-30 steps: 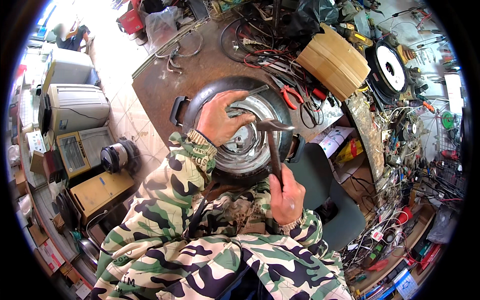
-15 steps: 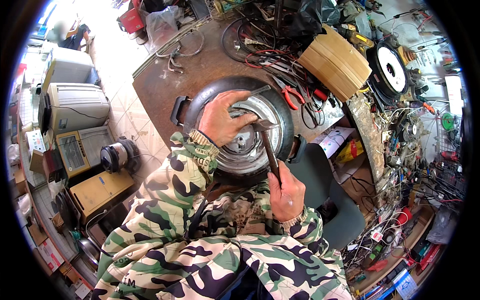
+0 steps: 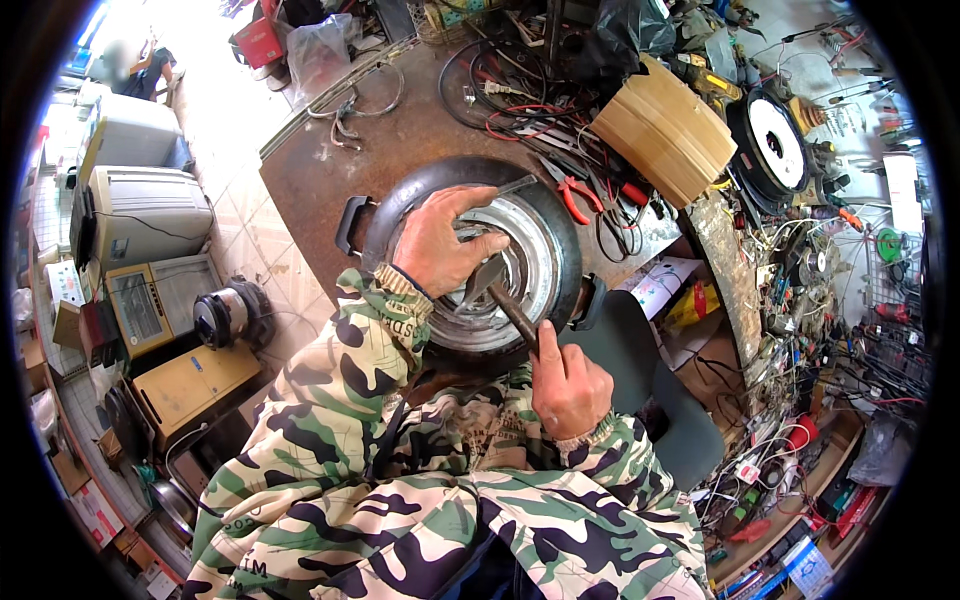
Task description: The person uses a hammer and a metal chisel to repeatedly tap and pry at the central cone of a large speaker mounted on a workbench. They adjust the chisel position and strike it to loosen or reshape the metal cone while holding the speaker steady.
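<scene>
A round black appliance (image 3: 425,178) with two black side handles and bare silver metal rings inside lies in front of me. My left hand (image 3: 436,240) is over its left half, fingers curled and thumb stretched toward the middle. Whatever sits under those fingers is mostly hidden; a flat metal strip (image 3: 518,184) shows past the index fingertip. My right hand (image 3: 570,388) grips a hammer (image 3: 514,318) by its handle, index finger laid along it. The hammer's head is low over the centre of the metal rings, just below my left thumb.
Red-handled pliers (image 3: 574,198), cables and tools crowd the far right of the rusty bench (image 3: 300,165). A cardboard box (image 3: 665,130) lies there too. At my right are a dark chair (image 3: 690,430) and heaped parts. Old appliances (image 3: 150,215) line the left; another person (image 3: 150,75) is far off.
The hammer has swung left and down, its head moving from beside my left thumb to the middle of the rings. My left hand stays almost in place.
</scene>
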Demonstrator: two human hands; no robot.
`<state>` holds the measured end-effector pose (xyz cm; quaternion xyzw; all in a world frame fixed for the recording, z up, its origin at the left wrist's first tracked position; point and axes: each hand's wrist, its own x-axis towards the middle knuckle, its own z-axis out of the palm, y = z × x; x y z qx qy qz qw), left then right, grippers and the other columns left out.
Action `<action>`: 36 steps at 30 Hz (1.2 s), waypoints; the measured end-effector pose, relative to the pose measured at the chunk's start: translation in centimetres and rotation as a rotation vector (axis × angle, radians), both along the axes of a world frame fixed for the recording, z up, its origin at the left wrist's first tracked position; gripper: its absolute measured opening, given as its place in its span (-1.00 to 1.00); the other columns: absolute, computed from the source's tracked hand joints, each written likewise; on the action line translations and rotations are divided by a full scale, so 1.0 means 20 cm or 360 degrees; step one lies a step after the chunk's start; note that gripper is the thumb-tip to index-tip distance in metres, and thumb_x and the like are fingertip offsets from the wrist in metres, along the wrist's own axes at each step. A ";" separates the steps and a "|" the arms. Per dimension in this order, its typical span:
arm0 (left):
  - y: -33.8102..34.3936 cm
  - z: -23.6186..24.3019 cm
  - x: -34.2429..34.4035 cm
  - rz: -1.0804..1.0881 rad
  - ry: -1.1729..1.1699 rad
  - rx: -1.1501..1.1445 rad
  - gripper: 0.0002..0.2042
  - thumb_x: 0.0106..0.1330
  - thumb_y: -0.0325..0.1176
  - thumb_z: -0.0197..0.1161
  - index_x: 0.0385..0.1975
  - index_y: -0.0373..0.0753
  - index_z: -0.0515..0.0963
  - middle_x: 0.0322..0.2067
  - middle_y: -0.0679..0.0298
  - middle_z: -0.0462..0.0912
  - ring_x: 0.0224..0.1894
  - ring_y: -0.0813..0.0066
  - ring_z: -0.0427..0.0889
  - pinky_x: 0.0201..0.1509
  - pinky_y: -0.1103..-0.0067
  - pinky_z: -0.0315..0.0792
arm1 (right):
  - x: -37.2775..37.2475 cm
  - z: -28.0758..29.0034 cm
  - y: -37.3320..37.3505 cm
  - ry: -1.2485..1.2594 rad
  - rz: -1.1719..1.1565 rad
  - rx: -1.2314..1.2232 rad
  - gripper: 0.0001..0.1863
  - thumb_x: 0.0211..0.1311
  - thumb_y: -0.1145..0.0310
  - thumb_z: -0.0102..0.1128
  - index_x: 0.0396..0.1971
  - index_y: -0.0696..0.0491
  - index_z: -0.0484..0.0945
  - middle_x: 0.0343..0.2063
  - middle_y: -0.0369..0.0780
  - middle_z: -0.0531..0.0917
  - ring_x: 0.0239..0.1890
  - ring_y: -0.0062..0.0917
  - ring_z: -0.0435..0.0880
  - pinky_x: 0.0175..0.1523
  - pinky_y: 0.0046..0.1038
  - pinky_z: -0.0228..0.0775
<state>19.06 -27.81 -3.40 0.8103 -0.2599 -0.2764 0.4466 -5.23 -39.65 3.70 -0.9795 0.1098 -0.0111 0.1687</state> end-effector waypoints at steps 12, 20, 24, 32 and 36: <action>-0.02 -0.01 0.04 -0.0055 0.0135 0.0009 -0.40 0.15 -0.18 0.63 0.20 -0.28 0.70 0.16 0.02 0.75 0.28 0.12 0.68 0.44 0.31 0.47 | 0.02 -0.03 -0.07 0.0051 0.0098 0.0001 -0.42 0.19 0.46 0.47 0.26 0.21 0.63 -0.49 -0.23 0.49 -0.57 -0.36 0.60 -0.47 -0.30 0.46; -0.02 -0.01 0.03 -0.0039 0.0132 0.0029 -0.42 0.15 -0.20 0.63 0.19 -0.27 0.70 0.14 0.03 0.75 0.26 0.11 0.69 0.42 0.31 0.48 | 0.02 0.00 -0.08 0.0124 0.0087 0.0008 -0.48 0.22 0.41 0.40 0.21 0.19 0.67 -0.45 -0.24 0.51 -0.49 -0.43 0.65 -0.39 -0.38 0.56; -0.03 0.01 0.04 -0.0101 0.0107 0.0044 -0.41 0.15 -0.20 0.63 0.20 -0.28 0.69 0.15 0.02 0.75 0.27 0.08 0.68 0.43 0.30 0.47 | -0.04 0.08 -0.07 -0.0058 -0.0425 0.0508 -0.59 0.18 0.39 0.50 0.04 0.14 0.71 -0.39 -0.15 0.59 -0.43 -0.20 0.69 -0.32 -0.24 0.57; -0.02 0.00 0.04 -0.0076 0.0121 0.0048 -0.40 0.16 -0.19 0.63 0.22 -0.28 0.68 0.16 0.01 0.74 0.29 0.07 0.66 0.45 0.29 0.46 | -0.13 0.01 -0.09 -0.0139 -0.0208 0.0476 -0.63 0.31 0.21 0.53 -0.12 0.17 0.64 -0.43 -0.10 0.64 -0.49 -0.14 0.68 -0.37 -0.21 0.50; -0.02 -0.03 0.04 -0.0093 0.0133 0.0036 -0.40 0.16 -0.19 0.64 0.21 -0.28 0.69 0.16 0.01 0.74 0.29 0.09 0.67 0.45 0.30 0.46 | -0.01 -0.05 -0.16 -0.0069 0.0179 0.0281 -0.59 0.19 0.29 0.56 -0.10 0.21 0.60 -0.45 -0.18 0.58 -0.51 -0.29 0.66 -0.41 -0.32 0.52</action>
